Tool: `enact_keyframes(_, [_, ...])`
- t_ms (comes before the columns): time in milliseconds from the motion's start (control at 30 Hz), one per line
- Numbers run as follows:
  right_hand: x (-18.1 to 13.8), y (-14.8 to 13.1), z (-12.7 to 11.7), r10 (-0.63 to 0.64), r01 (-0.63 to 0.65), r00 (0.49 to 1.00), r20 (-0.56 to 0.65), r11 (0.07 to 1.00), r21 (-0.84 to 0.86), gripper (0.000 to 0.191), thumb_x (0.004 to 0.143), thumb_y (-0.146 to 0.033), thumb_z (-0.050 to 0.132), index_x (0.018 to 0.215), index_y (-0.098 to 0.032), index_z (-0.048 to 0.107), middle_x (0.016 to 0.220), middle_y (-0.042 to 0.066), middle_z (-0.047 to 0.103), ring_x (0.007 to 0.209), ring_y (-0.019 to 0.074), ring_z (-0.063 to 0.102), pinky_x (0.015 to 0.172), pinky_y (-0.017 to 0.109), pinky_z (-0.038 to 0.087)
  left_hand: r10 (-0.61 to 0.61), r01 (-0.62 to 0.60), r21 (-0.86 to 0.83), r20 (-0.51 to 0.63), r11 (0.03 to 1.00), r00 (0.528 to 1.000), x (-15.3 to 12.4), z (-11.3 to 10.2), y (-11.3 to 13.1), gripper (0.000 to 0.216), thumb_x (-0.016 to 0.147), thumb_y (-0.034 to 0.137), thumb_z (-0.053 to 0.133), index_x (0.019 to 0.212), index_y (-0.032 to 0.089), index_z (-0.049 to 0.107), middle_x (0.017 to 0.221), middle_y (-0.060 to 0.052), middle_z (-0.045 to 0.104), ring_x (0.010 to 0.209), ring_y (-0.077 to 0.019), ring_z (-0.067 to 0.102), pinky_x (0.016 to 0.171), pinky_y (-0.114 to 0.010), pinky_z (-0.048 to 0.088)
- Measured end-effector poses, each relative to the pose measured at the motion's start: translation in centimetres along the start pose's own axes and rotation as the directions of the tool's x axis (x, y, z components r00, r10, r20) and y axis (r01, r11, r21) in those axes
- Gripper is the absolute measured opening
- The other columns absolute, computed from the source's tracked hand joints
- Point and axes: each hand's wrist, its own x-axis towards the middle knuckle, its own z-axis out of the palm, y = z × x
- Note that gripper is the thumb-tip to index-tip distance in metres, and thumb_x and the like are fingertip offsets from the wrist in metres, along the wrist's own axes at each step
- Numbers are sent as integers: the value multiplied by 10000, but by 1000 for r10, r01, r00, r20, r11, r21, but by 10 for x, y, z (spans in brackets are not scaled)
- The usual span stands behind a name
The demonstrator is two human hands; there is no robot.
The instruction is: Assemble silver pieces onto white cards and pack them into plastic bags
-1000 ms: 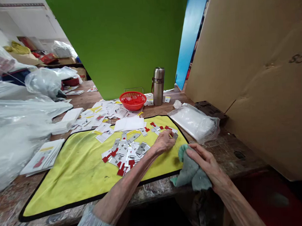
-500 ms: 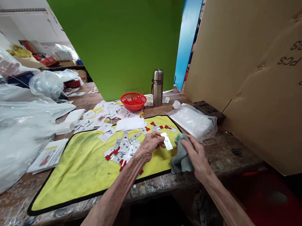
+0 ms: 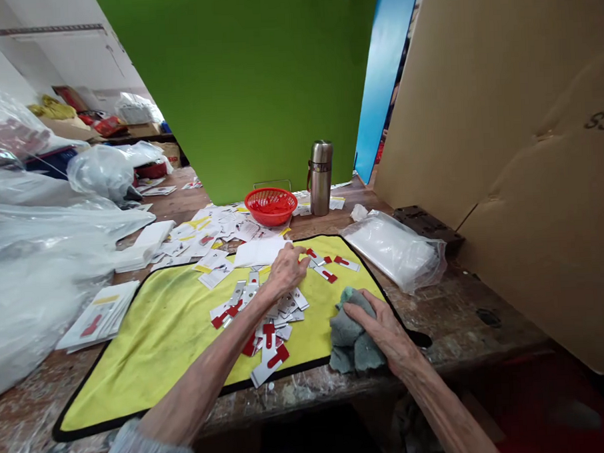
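My left hand (image 3: 288, 268) is low over the far part of the yellow mat (image 3: 171, 326), beside a folded white paper (image 3: 261, 251). Its fingers stretch toward small metal plates with red ends (image 3: 314, 257), and no held piece shows in it. Part of what lies under the palm is hidden. My right hand (image 3: 381, 320) grips a bunched grey-green cloth (image 3: 354, 334) at the mat's near right edge. Between my arms lies a loose pile of flat metal plates (image 3: 286, 311), some with red parts. One plate with a red end (image 3: 325, 273) lies apart, right of my left hand.
Behind the mat stand a red plastic basket (image 3: 271, 208) with red pieces and a steel flask (image 3: 320, 179). Printed cards (image 3: 100, 315) and plastic bags (image 3: 39, 285) lie left. A clear plastic packet (image 3: 396, 249) sits right, beside a large cardboard panel (image 3: 520, 177).
My left hand moved away from the cloth, up and left, and the plate it held no longer shows in it. My right hand with the cloth came slightly lower and left.
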Motion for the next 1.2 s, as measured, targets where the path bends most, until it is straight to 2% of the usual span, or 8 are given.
enact_keyframes(200, [-2, 1, 0, 9, -11, 998, -68, 999, -33, 349, 691, -491, 657, 878, -198, 623, 864, 27, 648, 866, 214, 573, 750, 289, 450, -47, 47, -29, 11, 998, 999, 30, 25, 17, 193, 774, 245, 631, 915, 113, 622, 1252, -204, 493, 1202, -367, 420, 971, -502, 345])
enact_keyframes(333, [-3, 0, 0, 37, -37, 999, -17, 999, -11, 342, 734, -514, 603, 900, -217, 562, 822, -4, 618, 792, 187, 564, 721, 279, 443, -46, 46, -169, 5, 985, 999, 31, 26, 10, 226, 702, 210, 682, 899, 143, 592, 1175, -146, 546, 1145, -306, 465, 948, -435, 378])
enact_keyframes(467, [2, -4, -9, 43, -45, 998, -47, 997, -56, 232, 764, -441, 548, 851, -227, 567, 796, -19, 612, 786, 179, 556, 704, 263, 437, -75, 86, -408, 44, 909, 996, 34, 19, 6, 65, 778, 145, 537, 839, 147, 560, 815, -50, 629, 760, -159, 582, 701, -282, 466])
enact_keyframes(667, [32, -30, -1, -304, 256, 946, -108, 911, -324, 306, 779, -366, 522, 1032, -223, 618, 1038, 47, 658, 987, 231, 580, 907, 356, 427, 10, 154, -704, 223, 694, 975, 7, 5, 18, 89, 737, 142, 564, 648, 143, 556, 551, 17, 582, 476, -73, 515, 489, -187, 399])
enact_keyframes(833, [32, -27, 25, -515, 488, 855, 53, 766, -419, 369, 784, -247, 456, 1118, -219, 609, 1121, 98, 627, 1046, 245, 577, 918, 390, 437, -52, 263, -827, 274, 497, 960, -13, -2, 20, 111, 699, 96, 570, 605, 142, 534, 468, 46, 532, 423, -47, 480, 458, -162, 364])
enact_keyframes(933, [21, -18, 20, -382, 374, 922, 62, 837, -399, 297, 754, -245, 495, 1019, -218, 626, 989, 70, 662, 913, 234, 611, 839, 368, 466, -116, 304, -845, 282, 439, 952, -18, -2, 13, 95, 714, 144, 610, 640, 136, 551, 511, 26, 574, 450, -54, 519, 464, -163, 358])
enact_keyframes(1067, [19, -20, 16, -152, 145, 987, -53, 983, -115, 314, 772, -396, 542, 1012, -199, 592, 939, 33, 656, 865, 197, 592, 792, 312, 463, -70, 329, -880, 325, 344, 943, -26, 4, 14, 131, 689, 195, 670, 659, 134, 557, 539, 25, 584, 468, -60, 525, 488, -175, 364])
enact_keyframes(1200, [18, -26, 14, -44, 45, 993, 106, 999, -8, 253, 711, -413, 640, 811, -185, 595, 735, -11, 605, 683, 146, 540, 627, 243, 443, -13, 289, -873, 309, 393, 951, -33, -4, 5, 190, 666, 277, 690, 658, 145, 553, 542, 44, 550, 464, -56, 457, 497, -190, 350])
